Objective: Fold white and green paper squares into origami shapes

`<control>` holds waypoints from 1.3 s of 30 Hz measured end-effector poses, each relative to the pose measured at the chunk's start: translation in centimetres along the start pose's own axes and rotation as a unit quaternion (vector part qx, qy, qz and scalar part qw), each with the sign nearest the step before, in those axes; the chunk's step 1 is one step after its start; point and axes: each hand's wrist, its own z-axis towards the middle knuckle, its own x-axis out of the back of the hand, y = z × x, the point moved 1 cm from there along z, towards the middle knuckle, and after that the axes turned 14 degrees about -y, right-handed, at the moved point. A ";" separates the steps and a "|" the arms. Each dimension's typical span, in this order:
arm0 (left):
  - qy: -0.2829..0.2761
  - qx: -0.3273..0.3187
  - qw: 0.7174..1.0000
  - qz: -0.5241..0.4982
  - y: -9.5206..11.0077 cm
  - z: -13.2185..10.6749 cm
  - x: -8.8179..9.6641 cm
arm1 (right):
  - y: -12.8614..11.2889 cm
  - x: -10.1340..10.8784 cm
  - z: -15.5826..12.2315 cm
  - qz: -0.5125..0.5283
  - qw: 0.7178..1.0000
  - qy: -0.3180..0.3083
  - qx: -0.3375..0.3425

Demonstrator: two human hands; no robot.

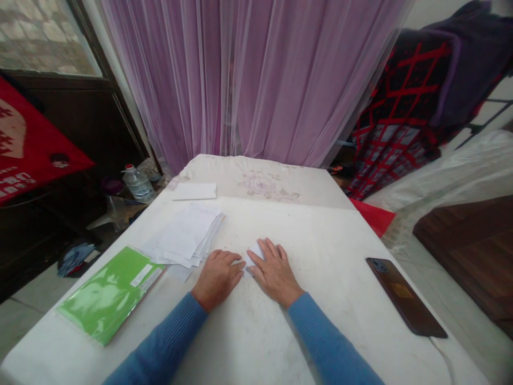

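Note:
Both of my hands rest on the white table (pixel 320 240), close together near its middle. My right hand (pixel 274 272) lies flat, fingers stretched out, on a small white folded paper (pixel 253 254) that shows only between the hands. My left hand (pixel 218 278) lies palm down with its fingers curled; its fingertips press the left edge of that paper. Most of the paper is hidden under my right hand. Blue sleeves cover both forearms.
A loose stack of white sheets (pixel 186 235) lies left of my hands, with a green plastic packet (pixel 110 291) nearer the front left edge. A white envelope (pixel 195 191) lies farther back. A dark phone (pixel 404 302) with a cable lies at the right edge. A purple curtain (pixel 256 80) hangs behind.

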 end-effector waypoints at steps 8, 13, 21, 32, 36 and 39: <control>-0.005 0.012 1.000 -0.016 0.3 0.0 0.0 | -0.2 -0.1 -0.5 -0.001 0.999 0.015 0.035; 0.009 -0.004 1.000 -0.008 0.2 0.7 -0.5 | 1.2 -0.7 -0.4 0.014 0.996 0.080 -0.042; -0.042 -0.047 0.997 0.041 -0.8 3.4 0.5 | 5.4 0.2 -1.9 0.133 0.964 0.107 -0.202; -0.032 -0.015 0.999 0.000 0.6 3.2 -0.1 | 5.3 1.7 -0.1 0.198 0.942 -0.004 -0.270; -0.033 -0.005 0.999 -0.002 1.0 2.8 -0.4 | 5.4 2.5 0.6 0.236 0.933 -0.070 -0.264; -0.042 0.000 0.999 0.005 1.0 3.1 -0.5 | 5.2 2.8 0.1 0.229 0.943 -0.050 -0.237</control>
